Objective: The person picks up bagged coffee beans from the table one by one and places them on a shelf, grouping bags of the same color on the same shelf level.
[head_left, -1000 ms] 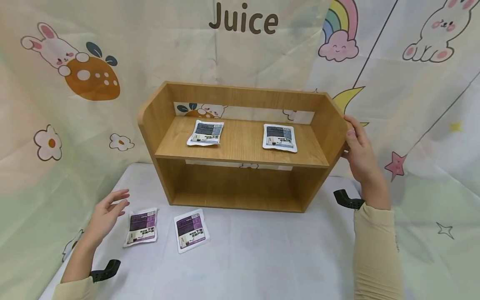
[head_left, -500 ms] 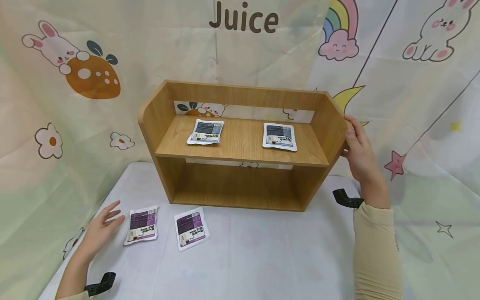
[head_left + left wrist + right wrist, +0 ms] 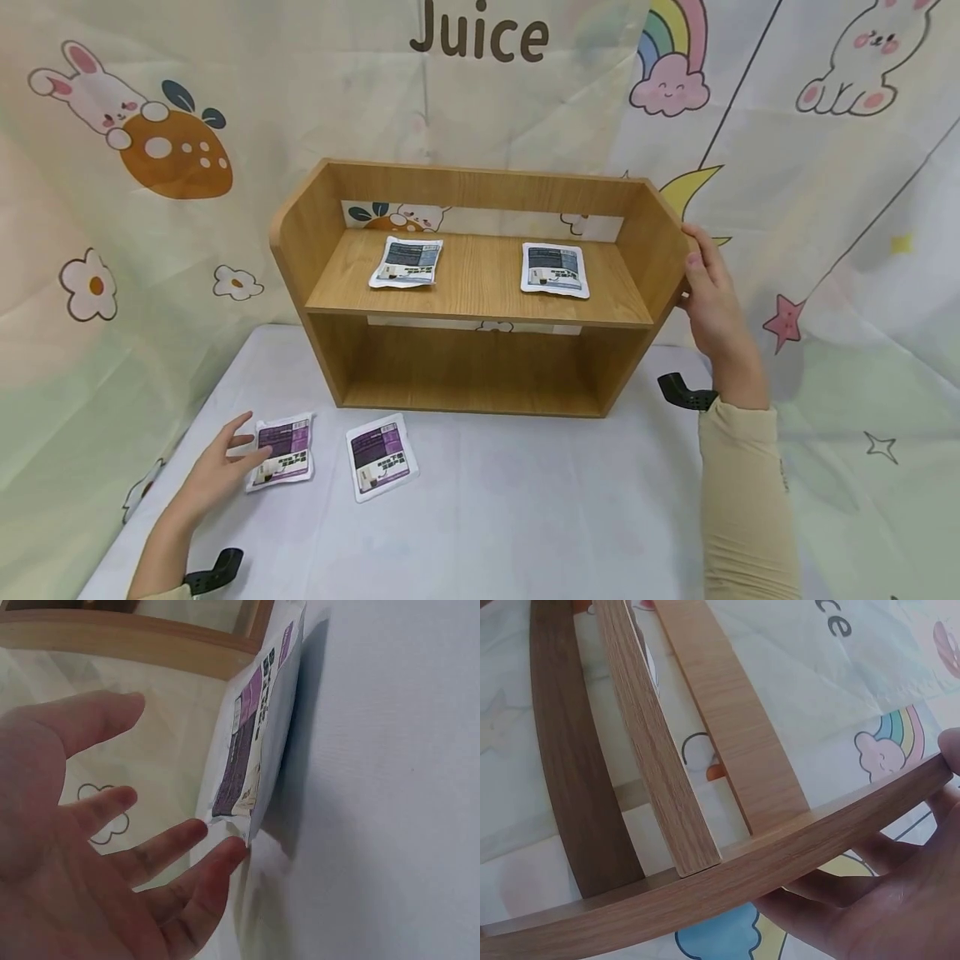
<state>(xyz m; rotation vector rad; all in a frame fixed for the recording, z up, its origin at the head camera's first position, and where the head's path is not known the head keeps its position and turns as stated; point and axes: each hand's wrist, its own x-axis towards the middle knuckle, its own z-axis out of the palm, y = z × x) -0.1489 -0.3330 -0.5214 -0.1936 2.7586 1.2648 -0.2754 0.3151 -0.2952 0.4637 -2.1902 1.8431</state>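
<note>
My left hand [image 3: 213, 477] is beside the left purple-and-white packet [image 3: 291, 457], fingers spread, its thumb overlapping the packet's left edge in the head view. In the left wrist view, fingertips come right up to one corner of that packet [image 3: 259, 742], with nothing gripped. A second purple-labelled packet [image 3: 381, 458] lies flat to its right on the table. My right hand [image 3: 716, 312] grips the right side panel of a two-tier wooden shelf [image 3: 480, 320]. From the right wrist, the thumb sits at the panel's edge [image 3: 780, 877] and the other fingers along its outer face.
Two blue-grey labelled packets, one left [image 3: 407, 262] and one right [image 3: 555, 269], lie on the upper tier. The shelf stands on a white-covered table [image 3: 510, 500], against a cartoon-printed cloth backdrop [image 3: 247, 108] that also runs along both sides.
My left hand first drew back a little toward the lower left, then moved rightward to the left purple packet. My right hand keeps its grip on the shelf. The head view shifted slightly.
</note>
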